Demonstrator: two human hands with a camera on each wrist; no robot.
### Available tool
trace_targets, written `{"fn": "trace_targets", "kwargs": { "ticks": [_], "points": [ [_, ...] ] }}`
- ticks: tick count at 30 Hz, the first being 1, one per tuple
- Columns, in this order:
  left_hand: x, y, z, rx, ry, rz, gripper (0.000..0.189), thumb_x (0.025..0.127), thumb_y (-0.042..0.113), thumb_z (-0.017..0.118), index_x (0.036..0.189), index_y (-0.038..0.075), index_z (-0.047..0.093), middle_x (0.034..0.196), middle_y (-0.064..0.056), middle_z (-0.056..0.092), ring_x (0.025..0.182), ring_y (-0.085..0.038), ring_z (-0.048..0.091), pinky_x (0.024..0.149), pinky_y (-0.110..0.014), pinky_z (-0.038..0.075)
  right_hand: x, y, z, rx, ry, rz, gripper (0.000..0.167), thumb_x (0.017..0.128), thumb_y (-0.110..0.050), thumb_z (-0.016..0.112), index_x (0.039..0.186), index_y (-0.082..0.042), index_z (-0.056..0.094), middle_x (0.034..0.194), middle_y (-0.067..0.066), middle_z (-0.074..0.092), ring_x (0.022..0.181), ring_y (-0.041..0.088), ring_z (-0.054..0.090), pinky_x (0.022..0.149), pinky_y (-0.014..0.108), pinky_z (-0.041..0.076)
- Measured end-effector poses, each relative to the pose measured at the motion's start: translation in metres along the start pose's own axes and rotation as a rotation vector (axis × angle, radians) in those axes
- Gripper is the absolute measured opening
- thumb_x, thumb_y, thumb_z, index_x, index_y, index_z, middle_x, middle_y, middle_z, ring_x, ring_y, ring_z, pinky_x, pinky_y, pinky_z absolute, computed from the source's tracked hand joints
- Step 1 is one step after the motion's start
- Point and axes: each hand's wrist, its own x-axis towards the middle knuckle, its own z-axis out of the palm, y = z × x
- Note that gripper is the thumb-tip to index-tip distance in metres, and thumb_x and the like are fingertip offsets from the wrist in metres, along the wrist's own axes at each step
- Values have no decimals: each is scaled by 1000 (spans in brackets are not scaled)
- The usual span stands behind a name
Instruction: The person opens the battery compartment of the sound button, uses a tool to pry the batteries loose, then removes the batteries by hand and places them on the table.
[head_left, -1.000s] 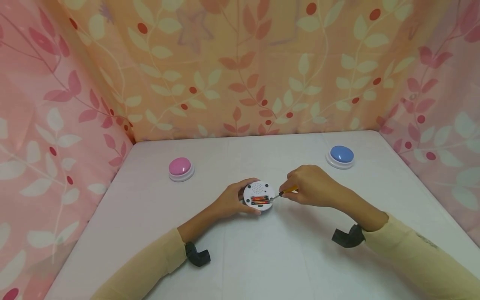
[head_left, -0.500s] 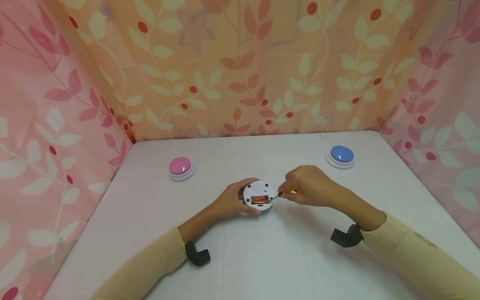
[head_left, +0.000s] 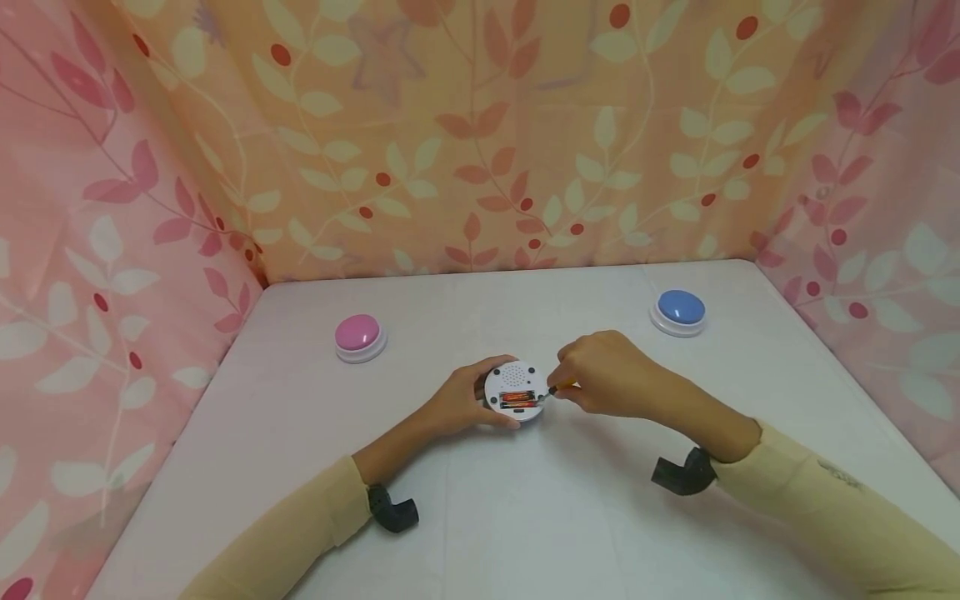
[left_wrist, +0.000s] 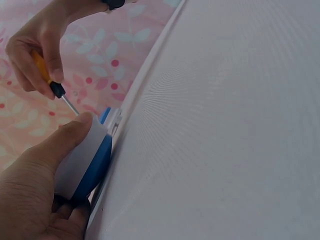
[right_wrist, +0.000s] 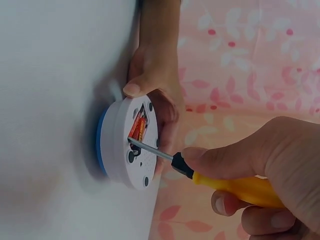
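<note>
In the head view, a round white push button (head_left: pixel 513 374) lies upside down at the middle of the table, and its blue cap shows underneath in the wrist views. Two orange-red batteries (head_left: pixel 517 399) sit in its uncovered battery compartment. My left hand (head_left: pixel 459 403) grips the button's left side, thumb at the near rim and fingers round the far one. From the right, my right hand (head_left: pixel 611 375) holds a screwdriver (right_wrist: pixel 235 188) by its yellow handle. The screwdriver's metal tip meets the compartment's edge by one end of the batteries.
Behind the hands stand a pink push button (head_left: pixel 357 332) on the left and a blue push button (head_left: pixel 681 307) on the right. A white cloth covers the table (head_left: pixel 525 517). Patterned curtains (head_left: pixel 480 142) enclose its back and sides.
My right hand has shifted slightly left, closer to the button, and less of the screwdriver's handle shows. The left hand keeps its grip on the button.
</note>
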Motion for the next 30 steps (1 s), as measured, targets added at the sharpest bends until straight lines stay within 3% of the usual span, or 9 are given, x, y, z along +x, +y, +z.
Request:
{"fn": "trace_targets", "kwargs": {
  "ticks": [9, 15, 20, 24, 30],
  "points": [
    [0, -2, 0, 16, -3, 22, 94, 70, 30, 95, 151, 23, 47, 147, 6, 53, 129, -11, 55, 108, -28, 45, 0, -2, 1, 10, -10, 14, 17, 83, -22, 85, 100, -20, 84, 90, -3, 77, 83, 20, 72, 72, 38, 58],
    [0, -1, 0, 20, -2, 24, 95, 70, 31, 95, 151, 24, 47, 147, 7, 53, 130, -11, 54, 109, -28, 44, -5, 5, 5, 77, 50, 3, 17, 83, -21, 85, 99, -17, 84, 88, -3, 77, 82, 18, 72, 73, 37, 59],
    [1, -1, 0, 12, -2, 36, 95, 70, 28, 96, 151, 22, 48, 146, 4, 54, 129, -14, 55, 109, -30, 44, -10, 13, 15, 124, 111, 11, 16, 82, -20, 86, 98, -17, 84, 89, -3, 77, 88, 21, 73, 81, 44, 59],
    [2, -3, 1, 1, -5, 38, 93, 70, 26, 96, 150, 23, 48, 146, 4, 55, 128, -13, 56, 108, -29, 45, -16, 19, 23, 161, 150, 19, 15, 82, -19, 86, 96, -19, 84, 83, -8, 76, 78, 13, 69, 76, 37, 57],
    [2, -4, 1, -17, -9, 39, 96, 68, 24, 97, 151, 22, 48, 145, 3, 55, 125, -13, 57, 106, -27, 47, -21, 24, 30, 243, 189, 17, 15, 82, -16, 85, 97, -17, 84, 73, -14, 69, 60, 0, 49, 62, 27, 45]
  ]
}}
